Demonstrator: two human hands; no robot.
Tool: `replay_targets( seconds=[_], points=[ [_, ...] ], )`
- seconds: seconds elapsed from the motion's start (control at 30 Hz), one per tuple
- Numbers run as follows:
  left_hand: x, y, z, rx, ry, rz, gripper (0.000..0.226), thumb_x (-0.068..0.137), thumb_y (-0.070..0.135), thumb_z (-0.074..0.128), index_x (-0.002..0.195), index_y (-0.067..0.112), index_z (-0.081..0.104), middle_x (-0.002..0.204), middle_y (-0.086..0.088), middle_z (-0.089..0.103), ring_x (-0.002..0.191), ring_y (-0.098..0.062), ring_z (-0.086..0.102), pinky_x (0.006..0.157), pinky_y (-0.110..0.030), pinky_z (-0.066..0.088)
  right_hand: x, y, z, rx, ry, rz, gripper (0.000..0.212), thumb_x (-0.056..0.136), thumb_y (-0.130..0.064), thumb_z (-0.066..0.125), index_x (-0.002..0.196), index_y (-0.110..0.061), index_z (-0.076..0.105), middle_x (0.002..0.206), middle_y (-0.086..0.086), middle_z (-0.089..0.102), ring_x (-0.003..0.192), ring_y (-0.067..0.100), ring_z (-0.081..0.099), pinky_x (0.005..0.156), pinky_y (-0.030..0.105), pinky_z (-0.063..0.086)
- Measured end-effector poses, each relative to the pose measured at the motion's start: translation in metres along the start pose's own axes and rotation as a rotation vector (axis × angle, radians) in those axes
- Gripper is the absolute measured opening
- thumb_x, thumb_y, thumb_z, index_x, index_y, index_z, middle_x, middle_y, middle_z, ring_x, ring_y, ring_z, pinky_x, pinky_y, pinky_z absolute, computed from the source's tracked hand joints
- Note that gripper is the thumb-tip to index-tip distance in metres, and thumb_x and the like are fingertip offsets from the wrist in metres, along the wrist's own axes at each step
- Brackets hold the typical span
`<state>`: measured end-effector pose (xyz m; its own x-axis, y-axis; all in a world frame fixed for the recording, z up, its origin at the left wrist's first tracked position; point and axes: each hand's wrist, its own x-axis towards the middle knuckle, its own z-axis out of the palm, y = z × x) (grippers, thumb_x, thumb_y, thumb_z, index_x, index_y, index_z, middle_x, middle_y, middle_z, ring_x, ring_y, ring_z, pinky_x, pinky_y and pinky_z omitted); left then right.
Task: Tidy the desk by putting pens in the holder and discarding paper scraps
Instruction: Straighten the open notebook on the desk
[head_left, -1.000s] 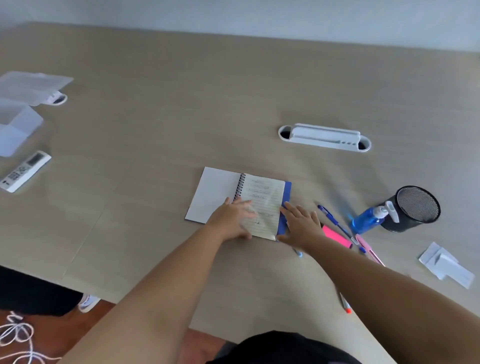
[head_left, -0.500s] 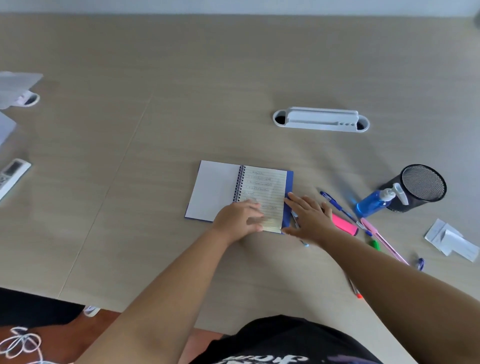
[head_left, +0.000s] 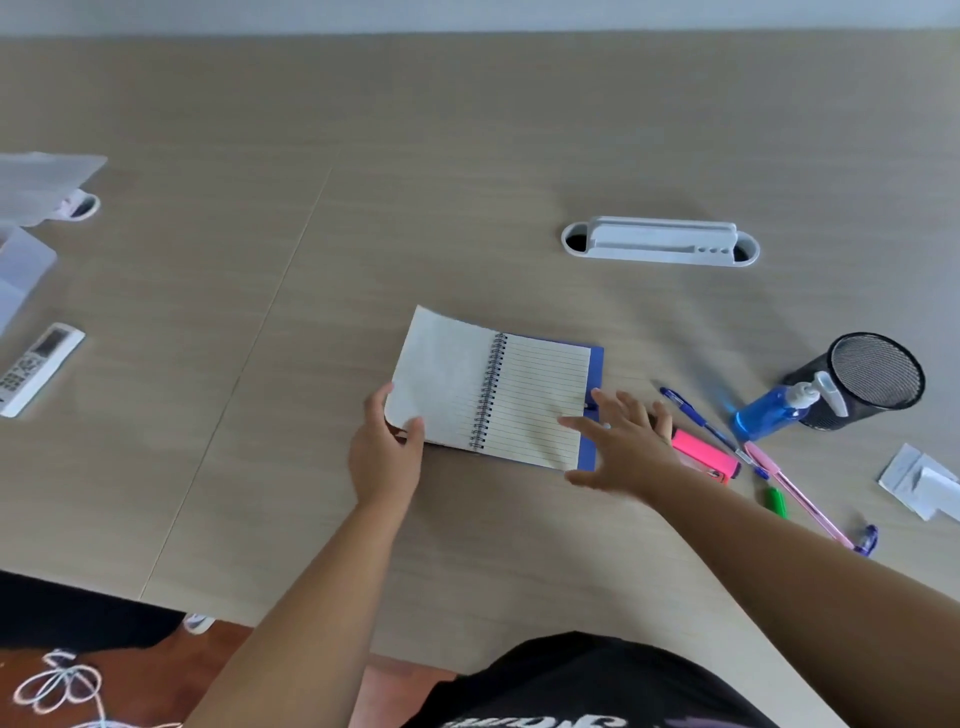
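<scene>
Spiral notebook (head_left: 498, 397) is pinched at its near-left page corner by the left hand (head_left: 384, 452); right hand (head_left: 621, 441) lies open and flat on the right page edge, gripping nothing; closing is judged best done with the page folded over the coil while the blue cover is pinned. Wood-grain desk (head_left: 467, 156) runs back to a pale wall; mesh pen holder (head_left: 862, 379) stands far right, paper scraps (head_left: 919, 480) near it, blue pen (head_left: 696, 415), pink pen (head_left: 795, 491) and pink highlighter (head_left: 704, 457) loose between holder and notebook; none binned or stowed yet.

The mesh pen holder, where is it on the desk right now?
The black mesh pen holder stands on the desk's right side, right behind the blue pump bottle and beyond the scattered pens.
</scene>
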<state>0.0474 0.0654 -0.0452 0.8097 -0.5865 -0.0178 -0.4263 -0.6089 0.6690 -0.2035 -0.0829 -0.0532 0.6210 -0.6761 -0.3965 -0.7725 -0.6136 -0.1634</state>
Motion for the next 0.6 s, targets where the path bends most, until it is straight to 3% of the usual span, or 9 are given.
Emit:
replay_targets(
  seconds=[0.07,0.17,0.3,0.4,0.6],
  points=[
    [0.003,-0.010,-0.003,0.242,-0.053,0.062,0.031,0.086,0.029,0.062,0.116,0.032,0.059,0.071,0.009,0.063,0.084,-0.025,0.060,0.082,-0.039,0.043,-0.001,-0.003,0.004,-0.020,0.013,0.012,0.078,0.069,-0.077,0.052,0.136,-0.057,0.019,0.159,0.000,0.002,0.145,0.030,-0.004,0.110,0.060,-0.008],
    [0.006,-0.018,-0.001,0.430,-0.078,0.127,0.013,0.084,0.030,0.068,0.095,0.031,0.073,0.106,0.003,0.063,0.104,-0.032,0.051,0.087,-0.041,0.039,-0.001,-0.005,0.008,-0.045,0.029,0.032,0.074,0.072,-0.076,0.048,0.136,-0.057,0.015,0.160,0.000,0.001,0.145,0.030,-0.002,0.110,0.060,-0.005],
    [0.010,-0.030,0.001,0.487,-0.067,0.280,0.018,0.087,0.030,0.068,0.103,0.034,0.074,0.145,0.000,0.048,0.133,-0.037,0.036,0.102,-0.053,0.033,0.006,-0.002,0.004,-0.023,0.023,0.061,0.072,0.072,-0.073,0.051,0.133,-0.058,0.018,0.159,-0.004,0.000,0.144,0.030,0.000,0.110,0.060,-0.005],
    [0.021,-0.035,0.006,0.519,-0.116,0.351,0.026,0.093,0.039,0.059,0.116,0.035,0.069,0.141,0.010,0.055,0.142,-0.032,0.030,0.112,-0.051,0.019,0.021,0.005,-0.008,0.002,0.036,0.074,0.070,0.069,-0.069,0.056,0.130,-0.059,0.023,0.158,-0.007,0.003,0.144,0.029,0.001,0.110,0.061,-0.004],
    [0.064,-0.014,0.027,0.498,-0.161,0.311,0.030,0.094,0.048,0.051,0.120,0.042,0.065,0.135,0.020,0.057,0.144,-0.028,0.024,0.114,-0.050,0.008,0.064,0.024,-0.033,-0.008,0.027,0.093,0.069,0.068,-0.064,0.058,0.128,-0.057,0.026,0.158,-0.005,0.005,0.142,0.028,0.008,0.111,0.060,-0.002]
  ],
)
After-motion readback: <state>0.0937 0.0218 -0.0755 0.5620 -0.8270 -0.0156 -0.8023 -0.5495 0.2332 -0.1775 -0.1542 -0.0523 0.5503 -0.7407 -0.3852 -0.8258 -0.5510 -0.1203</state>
